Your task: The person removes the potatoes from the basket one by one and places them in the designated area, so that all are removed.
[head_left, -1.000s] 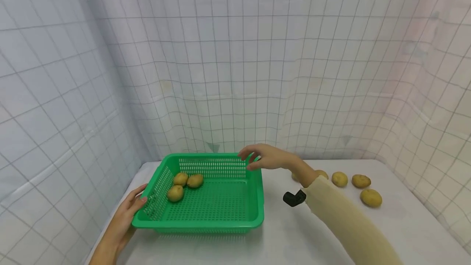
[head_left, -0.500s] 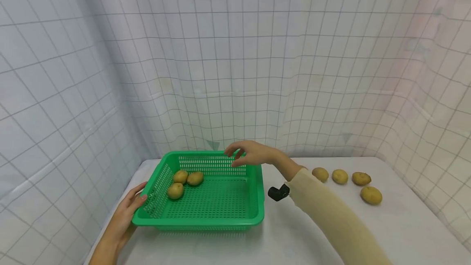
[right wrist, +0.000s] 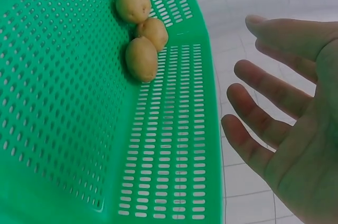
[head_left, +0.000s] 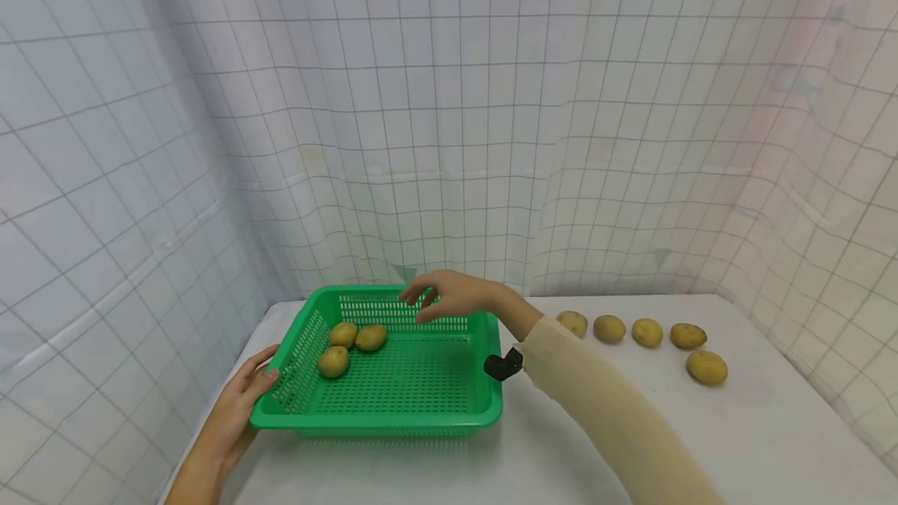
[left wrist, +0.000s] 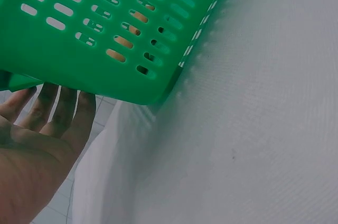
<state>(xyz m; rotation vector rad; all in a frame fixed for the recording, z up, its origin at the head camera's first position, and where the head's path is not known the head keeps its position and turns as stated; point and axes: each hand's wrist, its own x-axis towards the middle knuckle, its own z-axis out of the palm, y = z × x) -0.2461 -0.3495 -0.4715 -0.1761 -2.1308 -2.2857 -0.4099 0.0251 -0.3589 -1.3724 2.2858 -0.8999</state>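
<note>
A green plastic basket [head_left: 379, 421] with slotted walls sits on the white table. Three potatoes [head_left: 333, 361] lie in its back left part; the right wrist view shows the same potatoes [right wrist: 141, 59] close together along the wall. My left hand [head_left: 233, 410] holds the basket by its left side, thumb at the rim and fingers against the outer wall, as the left wrist view shows these fingers [left wrist: 62, 113] under the edge. Over the back right of the basket hovers my right hand [head_left: 452, 294], holding nothing, fingers loosely bent and spread.
Several potatoes [head_left: 647, 332] lie in a curved line on the right side of the table [head_left: 758, 419]. A black device [head_left: 503, 365] sits at the right wrist, by the sleeve. White curtains [head_left: 456, 139] with grid lines hang behind and on both sides.
My right hand has moved left, from the basket's back right corner to farther over its back rim. Behind the arm, another potato has come into view. The left hand keeps its place.
</note>
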